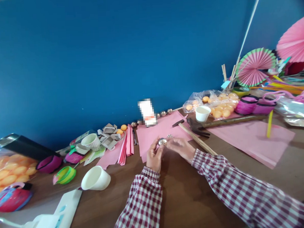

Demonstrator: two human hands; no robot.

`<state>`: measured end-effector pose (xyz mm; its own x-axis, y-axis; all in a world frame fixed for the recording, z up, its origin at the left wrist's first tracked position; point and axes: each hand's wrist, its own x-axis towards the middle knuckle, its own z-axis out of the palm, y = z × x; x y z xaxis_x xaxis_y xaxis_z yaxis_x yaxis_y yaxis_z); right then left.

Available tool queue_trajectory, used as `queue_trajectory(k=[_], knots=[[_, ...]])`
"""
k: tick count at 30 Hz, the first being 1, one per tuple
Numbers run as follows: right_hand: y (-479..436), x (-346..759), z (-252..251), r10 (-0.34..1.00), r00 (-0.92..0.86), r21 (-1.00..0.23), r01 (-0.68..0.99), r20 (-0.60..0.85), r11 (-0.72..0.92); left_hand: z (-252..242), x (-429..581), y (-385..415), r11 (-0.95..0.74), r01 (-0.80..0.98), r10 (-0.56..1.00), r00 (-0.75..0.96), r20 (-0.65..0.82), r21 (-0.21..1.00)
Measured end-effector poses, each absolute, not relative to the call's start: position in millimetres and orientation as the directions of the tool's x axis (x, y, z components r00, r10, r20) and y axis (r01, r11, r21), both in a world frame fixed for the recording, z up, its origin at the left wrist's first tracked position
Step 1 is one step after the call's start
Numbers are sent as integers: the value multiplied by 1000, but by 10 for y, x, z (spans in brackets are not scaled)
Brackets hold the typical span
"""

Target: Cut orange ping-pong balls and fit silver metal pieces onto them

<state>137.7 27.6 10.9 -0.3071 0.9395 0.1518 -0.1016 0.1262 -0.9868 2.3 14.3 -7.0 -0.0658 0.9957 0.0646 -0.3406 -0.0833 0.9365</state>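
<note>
My left hand [154, 156] is closed around a shiny silver ball [163, 141], pinched between thumb and fingers just above the table. From the right, my right hand [181, 148] reaches in with its fingertips together at the ball's right edge. A second small silver piece [169, 136] shows right behind my right fingers; whether they touch it I cannot tell. Under and beyond both hands lies a pink paper sheet [150, 136]. Beside my right hand is a hammer [196, 139] with a wooden handle. More silver balls [163, 113] line the wall.
White cups stand at the left [95, 178] and back right [203, 113]. Bagged orange balls [221, 107] lie at both sides. A second, dark-headed hammer [234, 121] rests at right. The power strip [67, 210] sits front left. A blue wall [113, 54] closes off the back.
</note>
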Motion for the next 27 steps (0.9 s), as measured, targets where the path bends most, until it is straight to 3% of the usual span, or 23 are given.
queue_trajectory(k=[8,19,27], knots=[[294,1363,31,960,-251,-968,-244,127,65,-100,25,143,-128,-290,992,-48,119,948],[252,1356,147,948,-294,-969,-241,124,52,-116,31,144,-98,-352,995,-31,93,931],[249,1359,149,955,-262,-977,-195,137,87,-129,28,146,-127,-283,991,-72,111,951]])
